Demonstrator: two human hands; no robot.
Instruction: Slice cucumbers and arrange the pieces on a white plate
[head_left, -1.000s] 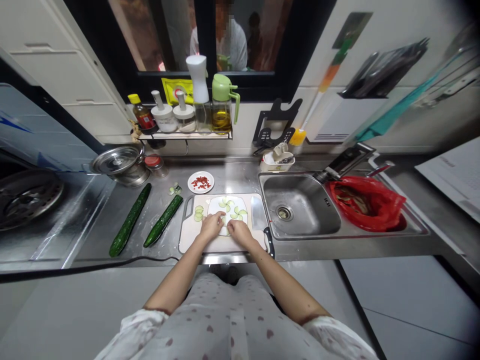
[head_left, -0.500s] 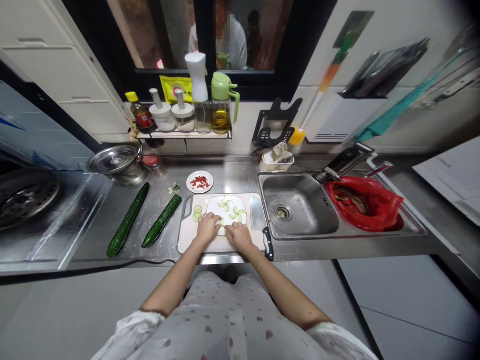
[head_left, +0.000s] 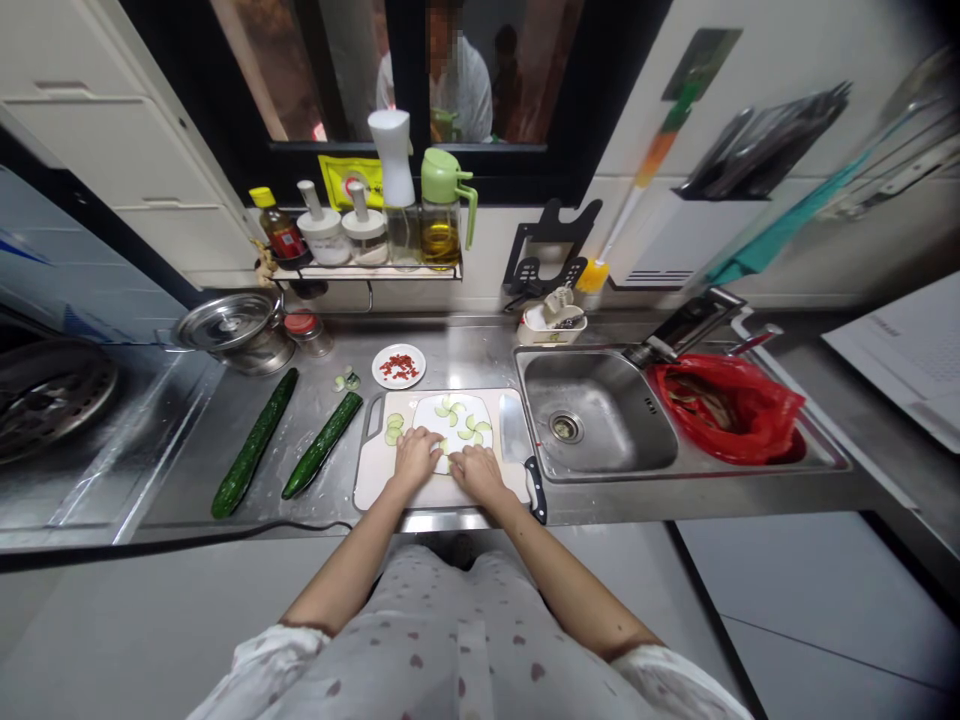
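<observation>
Both my hands rest over the near edge of a white plate (head_left: 435,408), which sits on a cutting board (head_left: 375,480). The fingers of my left hand (head_left: 416,458) and my right hand (head_left: 478,473) are drawn together over a pale green cucumber slice (head_left: 442,446), partly hidden by the fingertips. Half-round cucumber slices (head_left: 474,430) lie in curved fans on the plate. A small pile of cucumber slices (head_left: 394,428) is left of my left hand. To the right of the plate, a kitchen knife (head_left: 515,430) lies on the board, its black handle over the corner.
Left of the board lie a whole cucumber (head_left: 259,435) and a cut cucumber (head_left: 324,445). A small dish (head_left: 379,374) of red bits stands behind. The sink (head_left: 600,405) is at right, with a red bag (head_left: 772,400) beside it. Bottles and jars (head_left: 365,238) line a shelf.
My hands stay at the plate's near edge, with only slight finger movement around the slice. The whole view has shifted slightly.
</observation>
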